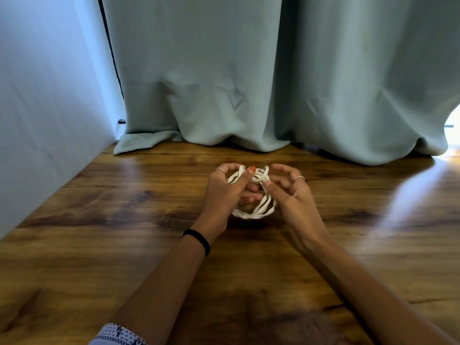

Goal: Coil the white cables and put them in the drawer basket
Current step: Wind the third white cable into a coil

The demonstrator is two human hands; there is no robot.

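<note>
Just below the middle of the frame, one white cable (252,195) hung as a bundle of loops between the two hands, above the wooden floor (99,220) and apparently clear of it, though that gap could not be judged surely. The coil's long axis ran roughly up and down the frame, its crossed upper turns toward the curtain (224,70) and its rounded lower end toward the wearer. The left hand (225,192) lay on the coil's left side, fingers threaded through the loops and thumb pressed over the top turns, closed on the bundle. The right hand (290,192) sat just to the coil's right, its thumb and forefinger pinching a strand near the top while the other fingers spread loosely. Both hands touched the cable, so neither was nearer; the next wrap would probably turn on the right hand carrying its strand across the top toward the left thumb. Counted: one cable, two hands, one ring on each hand, one dark band on the left wrist. No drawer basket appeared anywhere in the frame, nor any second cable.
</note>
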